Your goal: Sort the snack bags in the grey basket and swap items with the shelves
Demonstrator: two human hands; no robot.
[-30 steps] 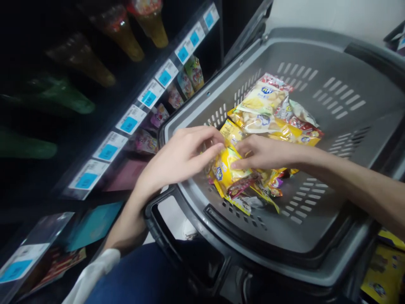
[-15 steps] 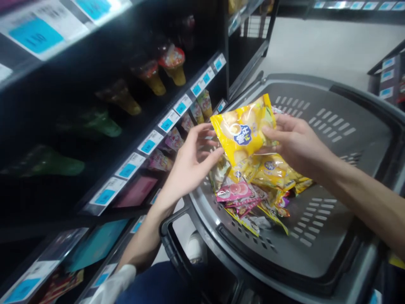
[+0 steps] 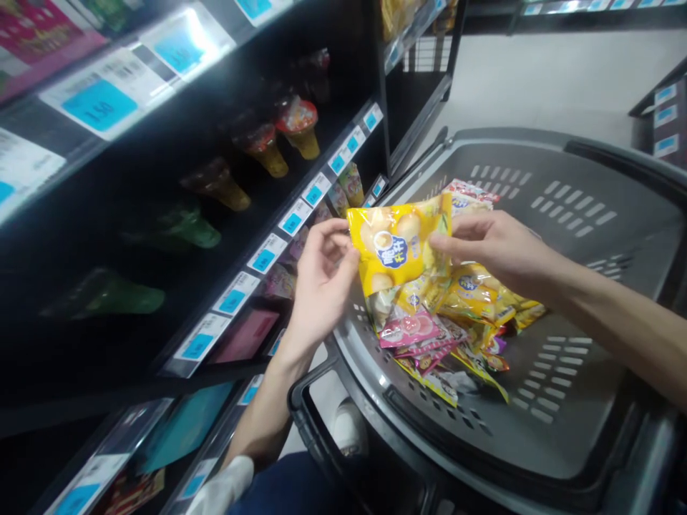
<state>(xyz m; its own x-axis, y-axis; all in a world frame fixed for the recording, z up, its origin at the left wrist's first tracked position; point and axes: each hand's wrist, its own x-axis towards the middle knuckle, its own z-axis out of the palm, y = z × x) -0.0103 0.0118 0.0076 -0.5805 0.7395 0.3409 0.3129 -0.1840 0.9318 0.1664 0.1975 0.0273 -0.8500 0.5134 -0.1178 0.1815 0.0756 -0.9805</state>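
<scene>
Holding one yellow packet [image 3: 397,247] up over one grey basket [image 3: 563,429].
Slightly lower and further left than half a second back. Two hands on it: left hand [image 3: 322,282] grip closed on its left edge, right hand [image 3: 494,247] grip closed on its right. Beneath, one pile of packets [image 3: 451,329]; alongside, two red-topped cone cups [image 3: 298,125].

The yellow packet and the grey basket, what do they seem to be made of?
Yellow packet: seemingly thin plastic film, glossy; it shines and creases between the left hand and the right hand. Grey basket: probably hard moulded plastic, matte; its wall is evenly grey with neat rows of slots.
</scene>
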